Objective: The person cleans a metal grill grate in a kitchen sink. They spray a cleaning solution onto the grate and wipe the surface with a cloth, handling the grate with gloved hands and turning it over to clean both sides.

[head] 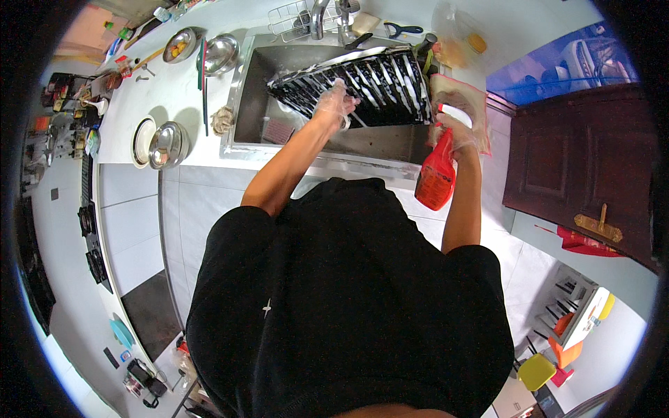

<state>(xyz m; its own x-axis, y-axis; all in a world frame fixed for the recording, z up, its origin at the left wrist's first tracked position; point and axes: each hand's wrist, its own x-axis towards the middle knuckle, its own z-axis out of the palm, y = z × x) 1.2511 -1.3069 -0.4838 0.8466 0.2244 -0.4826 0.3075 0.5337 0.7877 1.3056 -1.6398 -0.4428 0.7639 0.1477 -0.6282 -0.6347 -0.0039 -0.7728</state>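
Note:
A black slatted metal panel (389,86), resembling a range hood filter, is tilted across the stainless steel sink (387,143). White foam streaks its slats and its far edge. My left hand (334,107), in a clear plastic glove, grips the panel near its lower edge; the fingertips lie over the slats, and part of the grip is hidden. My right hand (460,133), also in a clear glove, holds a red spray bottle (436,175) by its neck. The bottle's white trigger head with a red nozzle points left, towards the panel's right end.
A chrome faucet (318,18) and a wire rack (287,23) stand behind the sink. A pink sponge (278,130) lies inside it. To the left are a crumpled rag (222,120) and metal bowls (166,146). A cloth (483,125) drapes the counter at right, near a brown door (575,151).

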